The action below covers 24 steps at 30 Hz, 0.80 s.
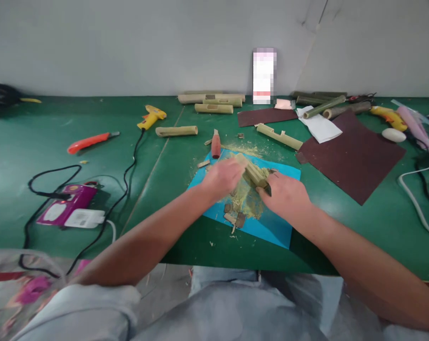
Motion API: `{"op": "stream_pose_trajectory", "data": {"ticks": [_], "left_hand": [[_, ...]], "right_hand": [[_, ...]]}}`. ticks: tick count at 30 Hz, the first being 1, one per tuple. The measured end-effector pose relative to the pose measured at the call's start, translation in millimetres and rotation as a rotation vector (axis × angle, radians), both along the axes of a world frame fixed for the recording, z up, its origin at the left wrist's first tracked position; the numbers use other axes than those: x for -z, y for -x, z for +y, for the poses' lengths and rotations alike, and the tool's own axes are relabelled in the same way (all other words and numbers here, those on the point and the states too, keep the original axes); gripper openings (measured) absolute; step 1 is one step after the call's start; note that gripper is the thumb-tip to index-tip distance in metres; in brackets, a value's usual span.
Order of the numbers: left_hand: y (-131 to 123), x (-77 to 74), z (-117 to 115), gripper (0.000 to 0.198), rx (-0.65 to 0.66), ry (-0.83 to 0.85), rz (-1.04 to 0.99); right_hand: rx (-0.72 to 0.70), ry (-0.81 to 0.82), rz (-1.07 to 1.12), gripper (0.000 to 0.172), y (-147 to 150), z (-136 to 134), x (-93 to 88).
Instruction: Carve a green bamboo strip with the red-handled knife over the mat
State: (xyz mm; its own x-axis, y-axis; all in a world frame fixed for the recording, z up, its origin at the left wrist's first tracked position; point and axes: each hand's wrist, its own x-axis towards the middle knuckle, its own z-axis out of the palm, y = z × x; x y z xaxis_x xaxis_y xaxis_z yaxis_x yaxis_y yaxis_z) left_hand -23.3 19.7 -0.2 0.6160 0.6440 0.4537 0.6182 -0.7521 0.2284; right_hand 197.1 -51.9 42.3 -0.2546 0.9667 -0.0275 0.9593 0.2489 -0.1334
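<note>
Above a blue sheet on the table, a pale green bamboo tube slants between my two hands. My left hand is closed at its far left end, with the fingers slightly blurred. My right hand is wrapped round the near right end, thumb underneath. A dark edge shows by the right thumb, too small to name. Yellowish shavings and several brown chips lie on the sheet below. Just beyond my left hand is a red-handled carving tool, its blade pointing away.
Cut bamboo pieces lie along the wall, near an upright phone. Brown sandpaper is at right. Leftward are a yellow glue gun, an orange utility knife and a purple power strip with trailing cords.
</note>
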Motion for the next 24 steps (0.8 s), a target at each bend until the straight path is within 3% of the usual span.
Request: {"op": "stream_pose_trajectory", "data": {"ticks": [3,8,10,12,17,21,24], "left_hand": [[-2.4,-0.6,-2.8,0.035,0.074,0.018,0.031],[-5.1,-2.5,-5.1,0.034,-0.068,-0.019,-0.014],[-9.0,-1.7,-11.4,0.033,0.069,0.009,0.059],[-10.8,-1.0,-14.5,0.032,0.118,0.043,0.079],[-6.9,-3.4,-7.3,0.037,-0.066,0.005,-0.008],[-12.4,-5.6,-16.2,0.034,0.161,0.066,0.097],[-12.5,-7.3,-16.5,0.035,0.089,0.038,0.066]], "right_hand": [[0.002,0.002,0.006,0.031,0.5,-0.1,0.3],[0.020,0.009,0.009,0.032,0.7,1.2,0.0],[0.015,0.016,-0.002,0.031,0.8,1.5,0.1],[0.015,0.010,-0.008,0.031,0.7,1.4,0.3],[0.020,0.009,0.002,0.031,0.5,0.9,0.4],[0.003,0.006,-0.025,0.030,0.9,0.9,-0.2],[0.004,0.002,-0.025,0.030,0.8,1.1,-0.7]]}}
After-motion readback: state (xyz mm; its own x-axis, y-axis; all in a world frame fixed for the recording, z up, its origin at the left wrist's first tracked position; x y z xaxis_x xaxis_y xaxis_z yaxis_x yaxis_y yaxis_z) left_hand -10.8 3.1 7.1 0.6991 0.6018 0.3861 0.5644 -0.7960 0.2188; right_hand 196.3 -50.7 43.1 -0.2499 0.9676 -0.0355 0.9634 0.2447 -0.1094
